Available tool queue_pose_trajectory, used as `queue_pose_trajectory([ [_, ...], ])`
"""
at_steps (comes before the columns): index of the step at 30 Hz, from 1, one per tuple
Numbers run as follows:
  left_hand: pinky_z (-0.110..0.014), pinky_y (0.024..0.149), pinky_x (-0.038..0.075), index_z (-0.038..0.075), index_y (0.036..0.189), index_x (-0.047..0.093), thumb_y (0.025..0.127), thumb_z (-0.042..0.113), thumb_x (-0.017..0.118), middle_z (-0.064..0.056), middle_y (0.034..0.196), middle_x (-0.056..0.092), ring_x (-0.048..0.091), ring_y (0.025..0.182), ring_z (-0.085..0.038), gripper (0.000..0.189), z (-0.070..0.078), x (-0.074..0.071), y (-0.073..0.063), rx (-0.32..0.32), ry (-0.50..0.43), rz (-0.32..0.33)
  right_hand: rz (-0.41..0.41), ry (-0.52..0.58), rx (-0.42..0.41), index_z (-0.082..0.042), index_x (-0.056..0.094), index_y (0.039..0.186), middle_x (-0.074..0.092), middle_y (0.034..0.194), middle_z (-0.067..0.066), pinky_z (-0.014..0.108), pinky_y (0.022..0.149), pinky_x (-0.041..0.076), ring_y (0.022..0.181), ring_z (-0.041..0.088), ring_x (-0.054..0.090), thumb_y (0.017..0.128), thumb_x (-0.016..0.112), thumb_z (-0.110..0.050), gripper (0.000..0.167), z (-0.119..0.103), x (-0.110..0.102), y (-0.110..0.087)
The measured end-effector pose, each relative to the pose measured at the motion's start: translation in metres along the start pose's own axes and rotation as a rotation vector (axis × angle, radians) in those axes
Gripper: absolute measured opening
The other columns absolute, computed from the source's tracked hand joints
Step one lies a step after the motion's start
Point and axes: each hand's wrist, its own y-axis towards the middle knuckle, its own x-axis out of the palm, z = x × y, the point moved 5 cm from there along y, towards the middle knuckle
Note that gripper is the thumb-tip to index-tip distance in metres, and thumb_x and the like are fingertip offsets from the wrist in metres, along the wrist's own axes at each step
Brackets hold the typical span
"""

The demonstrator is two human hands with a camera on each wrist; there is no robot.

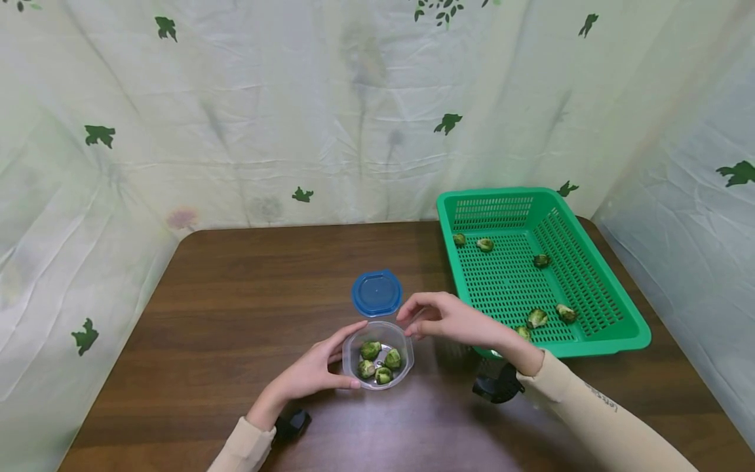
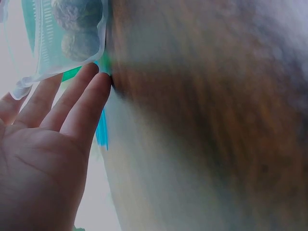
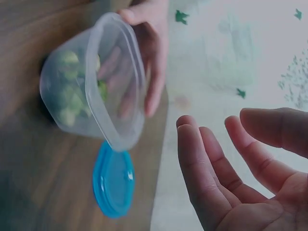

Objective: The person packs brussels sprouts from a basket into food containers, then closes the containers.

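On the table stands a clear plastic container [image 1: 407, 372] with several Brussels sprouts [image 1: 383, 375] in the bottom. My left hand [image 1: 315, 368] holds it from the left, thumb at the near rim and fingers along the far side; in the left wrist view those fingers [image 2: 86, 103] reach up against its wall. Just off the right rim hovers my right hand [image 1: 451, 318], fingers loosely bent. The right wrist view shows a gap between its thumb and fingers [image 3: 199, 166], with nothing held. A blue lid [image 1: 377, 293] lies flat behind the container.
To the right sits a green perforated basket [image 1: 619, 308], with several more Brussels sprouts [image 1: 537, 318] scattered on its floor. Brown wooden tabletop [image 1: 248, 288] extends left of the container. A pale curtain with leaf prints [image 1: 248, 118] hangs along the back and sides.
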Motion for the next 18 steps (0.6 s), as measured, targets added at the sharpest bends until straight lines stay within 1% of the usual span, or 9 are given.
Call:
queue_pose_trajectory([
  [2,-0.036,0.102,0.040,0.022,0.150,0.027,0.079,0.021,0.080,-0.009,0.147,0.037,0.044,0.128,-0.027,0.089,0.000,0.000,0.000,0.005,0.000,0.000,0.013,0.019,0.006,0.007,0.058,0.111,0.060,0.109,0.017,0.043,0.081,0.055,0.097,0.037,0.063,0.094,0.059,-0.003,0.020,-0.002,-0.008,-0.004],
  [4,-0.035,0.102,0.040,0.022,0.150,0.027,0.079,0.021,0.081,-0.009,0.147,0.037,0.045,0.128,-0.027,0.090,0.001,0.000,0.000,0.006,-0.005,0.000,0.025,0.037,0.013,0.006,0.058,0.112,0.060,0.109,0.015,0.046,0.083,0.054,0.098,0.035,0.063,0.095,0.057,-0.003,0.019,-0.003,-0.016,-0.008],
  [6,-0.034,0.102,0.040,0.023,0.151,0.027,0.078,0.022,0.081,-0.008,0.147,0.036,0.045,0.128,-0.026,0.091,0.002,0.000,0.000,0.006,-0.008,-0.001,0.039,0.050,0.022,0.004,0.058,0.112,0.061,0.109,0.014,0.045,0.084,0.053,0.098,0.031,0.063,0.095,0.057,-0.004,0.019,-0.004,-0.024,-0.011],
  [11,-0.032,0.102,0.040,0.024,0.151,0.027,0.078,0.022,0.082,-0.007,0.148,0.035,0.044,0.129,-0.025,0.091,0.002,0.000,0.000,-0.007,-0.012,0.001,0.075,0.097,0.043,0.004,0.057,0.115,0.061,0.108,0.017,0.040,0.085,0.054,0.098,0.030,0.063,0.096,0.055,-0.006,0.022,-0.004,-0.043,-0.020],
  [14,-0.034,0.102,0.040,0.022,0.151,0.026,0.079,0.022,0.081,-0.011,0.148,0.035,0.044,0.129,-0.029,0.091,0.001,0.000,0.000,0.002,-0.006,-0.002,0.097,0.111,0.058,0.006,0.056,0.116,0.060,0.110,0.018,0.042,0.087,0.053,0.099,0.030,0.063,0.097,0.054,-0.007,0.023,-0.003,-0.056,-0.025],
  [18,-0.035,0.103,0.040,0.022,0.151,0.026,0.079,0.022,0.081,-0.012,0.148,0.035,0.043,0.129,-0.029,0.091,0.001,0.000,0.000,0.003,-0.003,-0.004,0.136,0.118,0.075,0.007,0.054,0.117,0.059,0.112,0.020,0.046,0.089,0.051,0.099,0.031,0.063,0.098,0.053,-0.008,0.025,-0.001,-0.072,-0.030],
])
